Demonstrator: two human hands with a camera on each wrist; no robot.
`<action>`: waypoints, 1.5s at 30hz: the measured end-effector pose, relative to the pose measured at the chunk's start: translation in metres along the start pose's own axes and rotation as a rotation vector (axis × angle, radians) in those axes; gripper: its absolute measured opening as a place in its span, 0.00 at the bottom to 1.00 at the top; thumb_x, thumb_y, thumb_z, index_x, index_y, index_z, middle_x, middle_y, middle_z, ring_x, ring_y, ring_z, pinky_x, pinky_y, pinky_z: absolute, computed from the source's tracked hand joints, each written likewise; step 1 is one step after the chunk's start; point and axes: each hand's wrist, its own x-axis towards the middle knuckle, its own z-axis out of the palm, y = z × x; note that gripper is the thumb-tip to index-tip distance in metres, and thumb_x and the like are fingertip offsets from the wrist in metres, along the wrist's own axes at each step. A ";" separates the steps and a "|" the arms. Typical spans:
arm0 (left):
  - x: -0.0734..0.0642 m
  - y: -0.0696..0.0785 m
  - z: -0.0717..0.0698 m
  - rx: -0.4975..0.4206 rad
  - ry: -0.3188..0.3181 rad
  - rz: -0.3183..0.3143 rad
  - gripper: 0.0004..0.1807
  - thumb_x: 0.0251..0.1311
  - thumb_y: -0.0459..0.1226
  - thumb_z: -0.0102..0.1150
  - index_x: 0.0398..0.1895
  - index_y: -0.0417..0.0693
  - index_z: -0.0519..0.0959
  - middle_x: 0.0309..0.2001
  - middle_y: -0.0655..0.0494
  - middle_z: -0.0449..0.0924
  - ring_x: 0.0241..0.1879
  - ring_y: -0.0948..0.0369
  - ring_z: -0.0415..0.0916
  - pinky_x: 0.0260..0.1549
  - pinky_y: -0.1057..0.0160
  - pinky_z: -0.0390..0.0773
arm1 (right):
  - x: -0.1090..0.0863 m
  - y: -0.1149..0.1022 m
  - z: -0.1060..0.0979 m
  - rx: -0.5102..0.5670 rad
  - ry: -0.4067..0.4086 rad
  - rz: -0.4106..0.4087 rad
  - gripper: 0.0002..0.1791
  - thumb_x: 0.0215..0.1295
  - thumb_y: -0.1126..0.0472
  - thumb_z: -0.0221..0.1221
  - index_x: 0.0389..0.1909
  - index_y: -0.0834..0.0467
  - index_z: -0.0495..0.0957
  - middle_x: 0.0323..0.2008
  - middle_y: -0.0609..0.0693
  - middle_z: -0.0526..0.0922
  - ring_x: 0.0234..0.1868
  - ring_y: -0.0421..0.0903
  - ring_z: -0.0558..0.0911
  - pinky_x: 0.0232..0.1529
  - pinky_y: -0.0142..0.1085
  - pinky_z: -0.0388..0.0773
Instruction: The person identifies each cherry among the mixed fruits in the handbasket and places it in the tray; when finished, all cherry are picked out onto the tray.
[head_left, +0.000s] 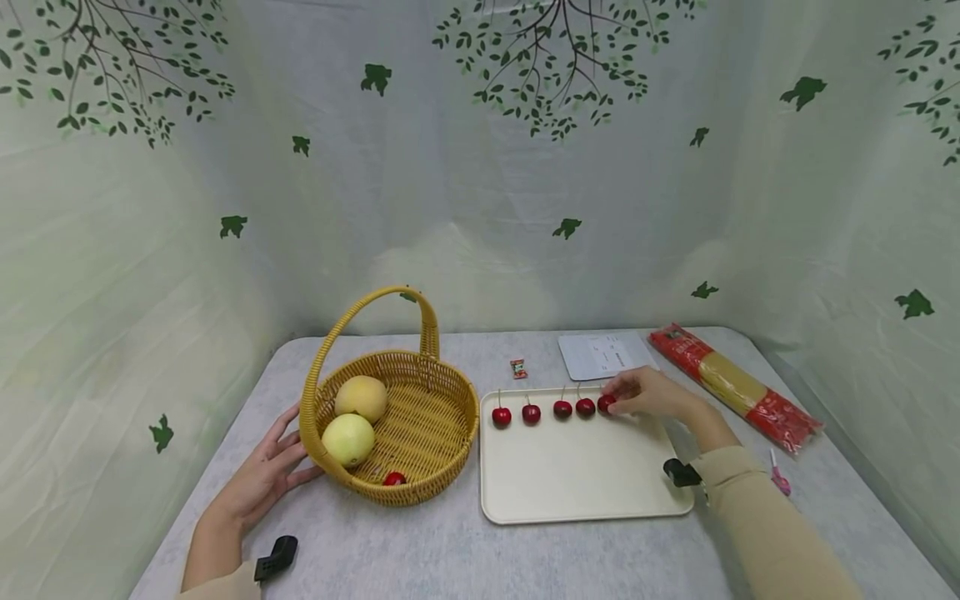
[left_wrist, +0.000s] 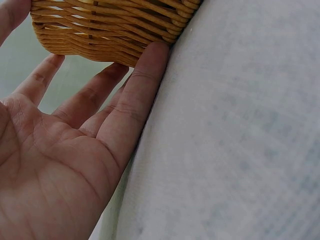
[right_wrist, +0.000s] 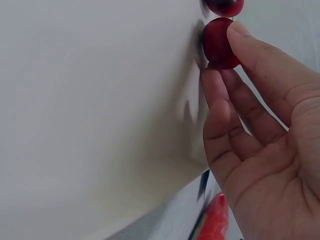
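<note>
My right hand [head_left: 645, 393] pinches a dark red cherry [right_wrist: 220, 44] between thumb and fingertips, at the right end of a row on the cream tray [head_left: 577, 492]. Several stemmed cherries [head_left: 531, 414] line the tray's far side to its left. With fingers spread and fairly straight, my left hand [head_left: 266, 475] touches the outer left side of the yellow wicker basket [head_left: 427, 417]; the left wrist view shows its fingertips against the weave. Inside the basket lie a yellow round fruit [head_left: 362, 398], a paler greenish one [head_left: 348, 440] and a red cherry [head_left: 394, 478] near the front wall.
Behind the tray lie a small red wrapped packet [head_left: 518, 368] and a white printed sheet [head_left: 603, 356]. A long red-and-yellow package [head_left: 735, 387] lies at the back right, with a pink-handled tool [head_left: 780, 477] in front of it. The basket's tall handle [head_left: 352, 312] arches upward.
</note>
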 end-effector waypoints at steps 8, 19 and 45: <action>0.000 -0.001 0.000 -0.007 0.002 0.005 0.39 0.86 0.30 0.39 0.89 0.69 0.41 0.70 0.73 0.76 0.66 0.73 0.78 0.60 0.59 0.86 | 0.002 0.002 0.004 0.030 0.019 0.041 0.19 0.71 0.57 0.72 0.58 0.58 0.86 0.48 0.54 0.87 0.44 0.48 0.80 0.41 0.37 0.81; -0.001 -0.001 0.001 0.006 0.019 0.001 0.40 0.86 0.31 0.40 0.89 0.69 0.40 0.69 0.74 0.76 0.65 0.73 0.78 0.60 0.59 0.86 | 0.001 0.002 0.004 0.055 0.009 0.003 0.21 0.69 0.57 0.73 0.58 0.59 0.84 0.49 0.56 0.87 0.45 0.48 0.79 0.39 0.37 0.80; -0.003 0.002 0.002 0.009 0.030 -0.005 0.39 0.86 0.32 0.41 0.89 0.70 0.42 0.69 0.72 0.75 0.65 0.73 0.78 0.60 0.60 0.86 | 0.033 -0.132 0.013 0.001 -0.140 -0.272 0.23 0.74 0.53 0.69 0.66 0.50 0.79 0.48 0.52 0.85 0.47 0.51 0.88 0.51 0.47 0.86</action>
